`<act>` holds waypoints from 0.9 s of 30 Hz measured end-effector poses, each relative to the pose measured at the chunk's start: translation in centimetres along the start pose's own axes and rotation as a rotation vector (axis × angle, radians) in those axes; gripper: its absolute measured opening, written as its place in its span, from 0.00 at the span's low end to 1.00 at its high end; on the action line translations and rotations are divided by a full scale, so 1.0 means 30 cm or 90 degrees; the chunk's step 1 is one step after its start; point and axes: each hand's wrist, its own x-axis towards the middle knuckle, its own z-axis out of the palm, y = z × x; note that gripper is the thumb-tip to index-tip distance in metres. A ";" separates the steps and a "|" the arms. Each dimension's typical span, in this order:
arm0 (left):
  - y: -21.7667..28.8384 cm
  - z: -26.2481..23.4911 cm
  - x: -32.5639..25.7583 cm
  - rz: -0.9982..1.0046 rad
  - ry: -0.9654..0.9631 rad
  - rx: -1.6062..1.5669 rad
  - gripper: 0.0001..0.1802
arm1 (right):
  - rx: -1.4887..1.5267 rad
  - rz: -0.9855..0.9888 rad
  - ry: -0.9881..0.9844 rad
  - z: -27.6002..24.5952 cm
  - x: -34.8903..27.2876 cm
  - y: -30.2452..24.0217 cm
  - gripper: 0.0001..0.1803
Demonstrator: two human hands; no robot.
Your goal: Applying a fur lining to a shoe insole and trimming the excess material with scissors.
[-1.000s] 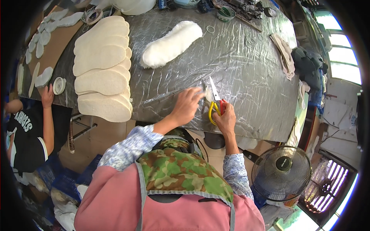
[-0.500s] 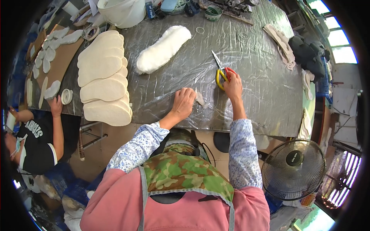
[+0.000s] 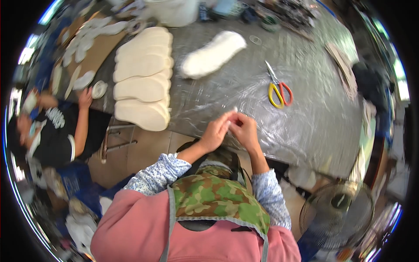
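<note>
My left hand (image 3: 215,132) and my right hand (image 3: 245,132) meet over the table's near edge, fingers closed and fingertips pressed together. A tiny white bit (image 3: 235,108) shows at the fingertips; most of what they pinch is hidden. Beyond my right hand lie scissors (image 3: 279,92) with one yellow and one red handle, blades slightly apart and pointing away. Farther off is a fluffy white insole (image 3: 213,54). To the left, cream insoles (image 3: 142,89) lie overlapped in a long stack.
Plastic film covers the table (image 3: 314,131). A white bucket (image 3: 172,12) and clutter line its far side. Pale strips (image 3: 342,72) lie at the right, above a fan (image 3: 338,214). At the left, a co-worker's hand (image 3: 85,98) is beside a tape roll (image 3: 99,89).
My right hand has let go of the scissors, which stay on the table, and has come over to my left hand. The fluffy scrap beside my left hand no longer shows on the table.
</note>
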 end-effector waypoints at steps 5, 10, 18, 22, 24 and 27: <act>0.074 -0.049 -0.141 -0.141 0.099 -0.153 0.22 | -0.062 -0.149 0.029 0.101 -0.037 -0.082 0.08; 0.102 -0.202 -0.295 -0.253 0.207 -0.550 0.26 | -0.045 -0.312 -0.039 0.286 -0.083 -0.244 0.10; 0.067 -0.412 -0.521 -0.174 0.226 -0.784 0.28 | -0.183 -0.381 -0.243 0.498 -0.137 -0.372 0.08; 0.006 -0.540 -0.679 -0.207 0.281 -0.432 0.08 | -0.026 -0.183 -0.301 0.598 -0.144 -0.437 0.10; -0.013 -0.572 -0.731 -0.235 0.281 -0.477 0.06 | 0.050 -0.035 -0.324 0.638 -0.190 -0.458 0.09; -0.058 -0.558 -0.715 -0.310 0.128 -0.452 0.08 | 0.086 0.007 -0.250 0.662 -0.275 -0.368 0.10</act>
